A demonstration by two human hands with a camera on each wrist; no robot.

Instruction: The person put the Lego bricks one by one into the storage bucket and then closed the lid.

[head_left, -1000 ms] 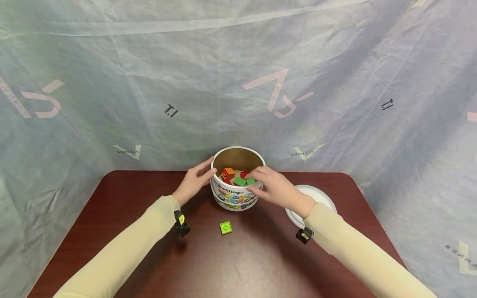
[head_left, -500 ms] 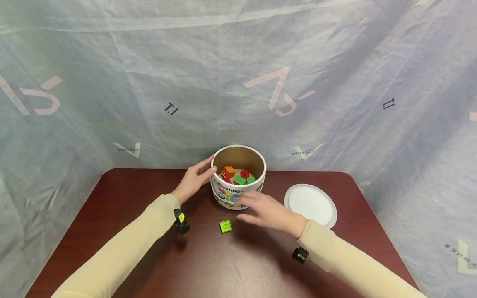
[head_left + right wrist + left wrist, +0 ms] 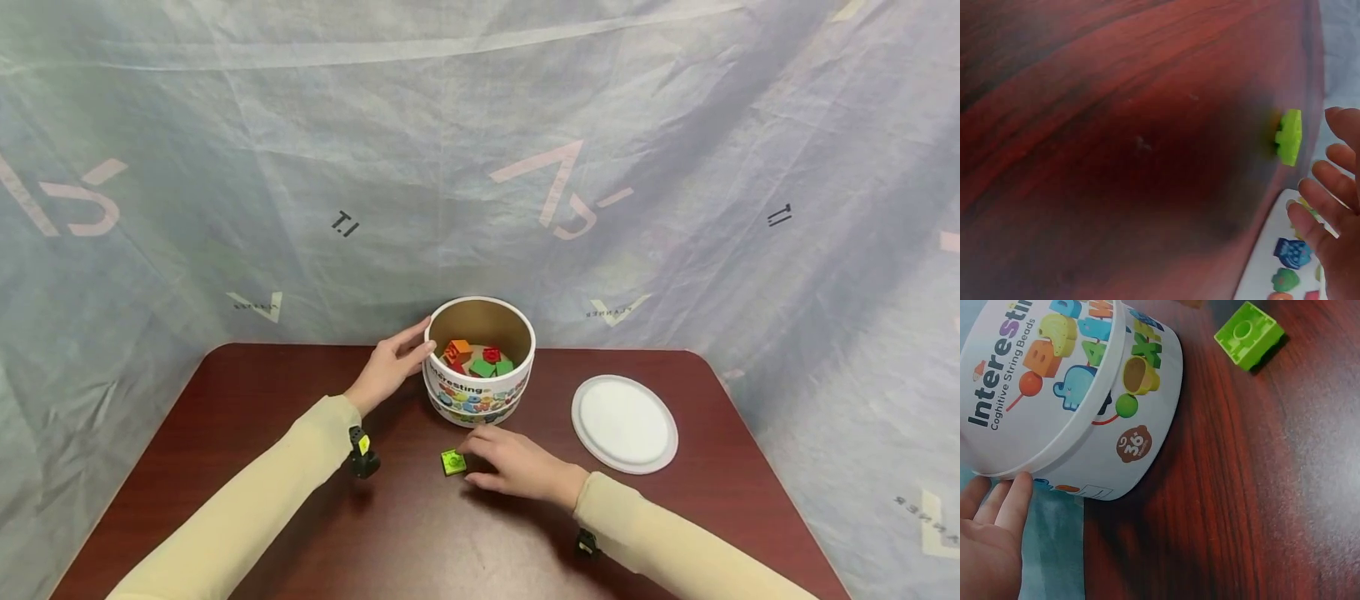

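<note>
At the back of the table stands a white printed bucket (image 3: 471, 392) with orange, red and green blocks (image 3: 483, 367) in it. My left hand (image 3: 386, 371) rests against the bucket's left side, thumb at the rim; the left wrist view shows its fingers (image 3: 1016, 503) fairly straight on the wall. In front of the bucket, a lime-green square block (image 3: 453, 462) lies on the table. Just right of that block is my right hand (image 3: 521, 465), fingertips beside it, thumb and fingers apart. In the right wrist view a small gap shows between the block (image 3: 1291, 137) and the fingers (image 3: 1335, 178).
A round white lid (image 3: 626, 425) lies flat on the dark red table (image 3: 262, 400), right of the bucket. Behind the table hangs a grey printed cloth (image 3: 442, 167). Both wrists carry small black cameras.
My right hand has left the bucket's rim and come down toward the front, beside the lime-green block, uncovering the lid. The left hand stays at the bucket.
</note>
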